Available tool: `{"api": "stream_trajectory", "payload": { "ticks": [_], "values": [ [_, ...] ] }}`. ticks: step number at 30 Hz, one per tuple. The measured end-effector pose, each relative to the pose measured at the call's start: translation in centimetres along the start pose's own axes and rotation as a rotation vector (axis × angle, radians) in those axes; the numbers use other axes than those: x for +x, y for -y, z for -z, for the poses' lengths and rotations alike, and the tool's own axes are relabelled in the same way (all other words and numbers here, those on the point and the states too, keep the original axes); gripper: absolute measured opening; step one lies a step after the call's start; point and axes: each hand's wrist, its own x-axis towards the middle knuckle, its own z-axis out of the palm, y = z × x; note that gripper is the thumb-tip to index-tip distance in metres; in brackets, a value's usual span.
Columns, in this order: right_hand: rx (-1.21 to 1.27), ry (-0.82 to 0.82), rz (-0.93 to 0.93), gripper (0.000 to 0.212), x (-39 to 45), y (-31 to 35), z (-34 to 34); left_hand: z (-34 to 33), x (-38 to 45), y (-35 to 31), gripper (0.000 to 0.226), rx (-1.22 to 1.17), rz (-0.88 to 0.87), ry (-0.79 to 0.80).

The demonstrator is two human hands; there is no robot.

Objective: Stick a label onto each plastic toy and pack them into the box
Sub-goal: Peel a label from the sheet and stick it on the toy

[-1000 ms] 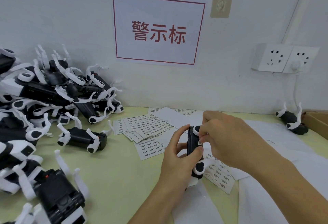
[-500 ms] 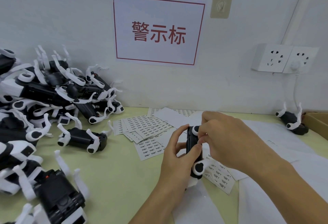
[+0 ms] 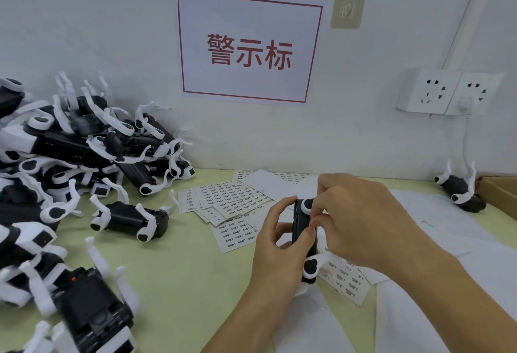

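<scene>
Head view: left hand (image 3: 275, 243) grips the toy (image 3: 303, 229) upright — right hand (image 3: 361, 218) pinches a label against its right side.

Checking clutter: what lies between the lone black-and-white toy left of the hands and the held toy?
Head view: white label sheets on the yellow-green table.

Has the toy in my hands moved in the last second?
No. The held toy sits over the same label sheets, as before.
</scene>
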Motion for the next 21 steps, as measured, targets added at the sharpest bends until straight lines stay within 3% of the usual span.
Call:
{"api": "stream_trajectory", "payload": {
  "ticks": [21],
  "values": [
    [-0.089,-0.047,-0.143,0.019,0.10,0.68,0.24,-0.10,-0.09,-0.07,0.044,-0.021,-0.029,-0.001]
  ]
}}
